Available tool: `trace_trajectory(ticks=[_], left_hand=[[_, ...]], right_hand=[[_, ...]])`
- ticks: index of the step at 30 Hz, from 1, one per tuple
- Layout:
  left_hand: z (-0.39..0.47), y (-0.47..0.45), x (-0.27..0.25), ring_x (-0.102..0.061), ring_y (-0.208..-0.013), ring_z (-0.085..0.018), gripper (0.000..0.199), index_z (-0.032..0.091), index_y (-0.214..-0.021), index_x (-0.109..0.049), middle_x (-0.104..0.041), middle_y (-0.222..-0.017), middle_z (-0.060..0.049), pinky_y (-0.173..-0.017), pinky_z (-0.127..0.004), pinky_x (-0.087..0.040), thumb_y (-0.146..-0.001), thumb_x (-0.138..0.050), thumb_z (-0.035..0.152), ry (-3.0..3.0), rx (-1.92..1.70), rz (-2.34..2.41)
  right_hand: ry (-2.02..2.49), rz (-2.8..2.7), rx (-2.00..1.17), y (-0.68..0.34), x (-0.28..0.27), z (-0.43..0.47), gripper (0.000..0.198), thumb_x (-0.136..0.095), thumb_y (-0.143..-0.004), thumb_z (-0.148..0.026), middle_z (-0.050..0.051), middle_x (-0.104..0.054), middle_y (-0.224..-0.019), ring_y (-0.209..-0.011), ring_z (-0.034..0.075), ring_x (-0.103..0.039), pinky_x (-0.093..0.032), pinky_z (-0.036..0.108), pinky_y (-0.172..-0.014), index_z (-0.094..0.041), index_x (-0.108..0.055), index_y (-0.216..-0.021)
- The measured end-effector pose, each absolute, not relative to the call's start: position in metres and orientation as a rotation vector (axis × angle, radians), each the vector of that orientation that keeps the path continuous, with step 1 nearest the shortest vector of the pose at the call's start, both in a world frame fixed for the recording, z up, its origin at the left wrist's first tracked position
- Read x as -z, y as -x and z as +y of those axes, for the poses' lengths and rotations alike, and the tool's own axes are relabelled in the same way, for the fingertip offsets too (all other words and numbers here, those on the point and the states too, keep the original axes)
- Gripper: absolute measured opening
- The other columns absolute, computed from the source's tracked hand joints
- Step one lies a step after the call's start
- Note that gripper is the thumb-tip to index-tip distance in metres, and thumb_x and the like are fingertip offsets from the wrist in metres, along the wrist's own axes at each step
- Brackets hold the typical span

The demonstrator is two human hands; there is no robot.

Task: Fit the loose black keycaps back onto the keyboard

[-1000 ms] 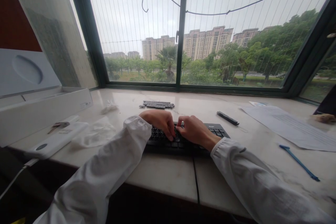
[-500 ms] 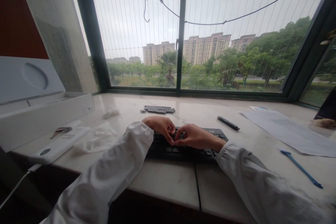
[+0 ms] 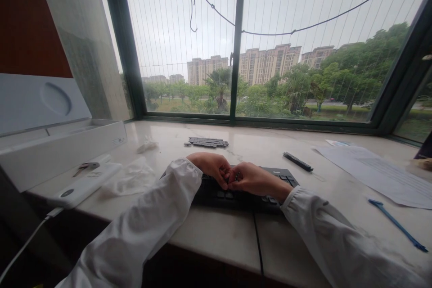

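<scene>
A black keyboard point(image 3: 236, 204) lies on the pale stone sill near its front edge, with some keycaps off its upper left part. Over its middle, my left hand point(image 3: 212, 167) and my right hand point(image 3: 254, 179) meet at the fingertips. The fingers of both are closed in a pinch. Whatever they hold, if anything, is too small and hidden to name. Behind the hands, loose grey keycaps point(image 3: 206, 142) lie in rows. To the right sits a short dark strip point(image 3: 297, 161), perhaps a row of keys.
At left are an open white box point(image 3: 101, 137), a white power bank point(image 3: 87, 184) with a cable and a key point(image 3: 86, 168) on it, and crumpled clear plastic point(image 3: 131, 177). At right lie printed sheets point(image 3: 378, 166) and a blue plastic tool point(image 3: 398, 225). A window stands behind.
The view has shifted slightly, so everything sits a little to the right and lower. My hands have drawn closer together at the fingertips over the keyboard.
</scene>
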State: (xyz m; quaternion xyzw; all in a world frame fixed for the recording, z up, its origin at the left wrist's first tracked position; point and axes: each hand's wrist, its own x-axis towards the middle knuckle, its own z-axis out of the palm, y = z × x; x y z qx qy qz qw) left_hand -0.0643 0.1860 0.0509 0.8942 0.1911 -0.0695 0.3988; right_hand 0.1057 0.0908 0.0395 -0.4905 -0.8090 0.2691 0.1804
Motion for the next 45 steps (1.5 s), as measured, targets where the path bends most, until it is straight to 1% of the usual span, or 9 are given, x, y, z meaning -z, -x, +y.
trace_trajectory(ticks=[4, 7, 15, 21, 26, 35, 37, 41, 45], left_hand=[[0.185, 0.062, -0.052, -0.04, -0.061, -0.008, 0.029, 0.016, -0.068, -0.059, -0.046, -0.059, 0.008, -0.061, -0.024, -0.029, -0.063, -0.078, 0.038, -2.303, 0.244, 0.494], [0.185, 0.058, -0.055, -0.041, -0.059, -0.008, 0.025, 0.017, -0.068, -0.062, -0.048, -0.058, 0.009, -0.062, -0.024, -0.03, -0.063, -0.078, 0.036, -2.375, 0.305, 0.552], [0.185, 0.049, -0.062, -0.044, -0.06, -0.009, 0.022, 0.019, -0.069, -0.068, -0.053, -0.057, 0.009, -0.064, -0.024, -0.033, -0.06, -0.08, 0.035, -2.472, 0.421, 0.649], [0.188, 0.047, -0.061, -0.045, -0.059, -0.01, 0.023, 0.018, -0.065, -0.067, -0.052, -0.054, 0.009, -0.064, -0.025, -0.034, -0.055, -0.082, 0.032, -2.404, 0.402, 0.635], [0.19, 0.047, -0.062, -0.044, -0.06, -0.01, 0.024, 0.017, -0.064, -0.067, -0.051, -0.055, 0.008, -0.062, -0.024, -0.033, -0.055, -0.083, 0.033, -2.387, 0.426, 0.632], [0.183, 0.048, -0.057, -0.049, -0.062, -0.01, 0.022, 0.02, -0.076, -0.073, -0.061, -0.062, 0.007, -0.061, -0.023, -0.034, -0.059, -0.08, 0.032, -2.49, 0.363, 0.677], [0.182, 0.049, -0.057, -0.048, -0.06, -0.01, 0.022, 0.019, -0.073, -0.071, -0.059, -0.059, 0.008, -0.06, -0.023, -0.033, -0.059, -0.08, 0.033, -2.472, 0.368, 0.676], [0.184, 0.057, -0.059, -0.038, -0.056, -0.008, 0.03, 0.017, -0.065, -0.06, -0.046, -0.054, 0.009, -0.057, -0.024, -0.026, -0.06, -0.079, 0.041, -2.441, 0.321, 0.608], [0.195, 0.072, -0.061, -0.029, -0.056, -0.008, 0.046, 0.018, -0.06, -0.043, -0.033, -0.054, 0.009, -0.055, -0.025, -0.021, -0.058, -0.079, 0.047, -2.372, 0.104, 0.545]], right_hand=[[1.437, -2.328, -0.741, -0.103, -0.04, 0.091, 0.02, -0.059, -0.07, -0.031, -0.005, -0.044, -0.053, -0.054, 0.008, -0.037, -0.027, 0.023, -0.051, -0.014, -0.061, -0.06], [1.474, -2.331, -0.709, -0.1, -0.04, 0.09, 0.018, -0.058, -0.069, -0.028, -0.005, -0.042, -0.054, -0.054, 0.008, -0.035, -0.026, 0.023, -0.05, -0.014, -0.055, -0.058], [1.526, -2.263, -0.679, -0.099, -0.039, 0.088, 0.012, -0.059, -0.065, -0.026, -0.003, -0.052, -0.062, -0.059, 0.01, -0.041, -0.028, 0.023, -0.052, -0.014, -0.061, -0.069], [1.497, -2.276, -0.691, -0.099, -0.041, 0.087, 0.012, -0.058, -0.065, -0.026, -0.004, -0.046, -0.056, -0.055, 0.009, -0.037, -0.026, 0.024, -0.049, -0.015, -0.059, -0.061], [1.497, -2.271, -0.701, -0.099, -0.04, 0.089, 0.011, -0.056, -0.064, -0.024, -0.003, -0.051, -0.057, -0.056, 0.009, -0.041, -0.028, 0.023, -0.05, -0.014, -0.061, -0.061], [1.477, -2.26, -0.751, -0.099, -0.036, 0.087, 0.014, -0.057, -0.064, -0.022, -0.002, -0.057, -0.062, -0.057, 0.01, -0.046, -0.031, 0.022, -0.051, -0.014, -0.067, -0.071], [1.482, -2.271, -0.741, -0.1, -0.036, 0.088, 0.016, -0.057, -0.064, -0.021, -0.002, -0.056, -0.059, -0.056, 0.01, -0.045, -0.03, 0.022, -0.05, -0.013, -0.068, -0.07], [1.4, -2.281, -0.774, -0.104, -0.039, 0.09, 0.017, -0.06, -0.067, -0.027, -0.003, -0.052, -0.053, -0.054, 0.009, -0.043, -0.03, 0.022, -0.05, -0.012, -0.069, -0.066], [1.437, -2.123, -0.692, -0.108, -0.044, 0.093, 0.024, -0.063, -0.07, -0.033, 0.001, -0.064, -0.064, -0.061, 0.012, -0.053, -0.035, 0.022, -0.054, -0.013, -0.073, -0.079]])
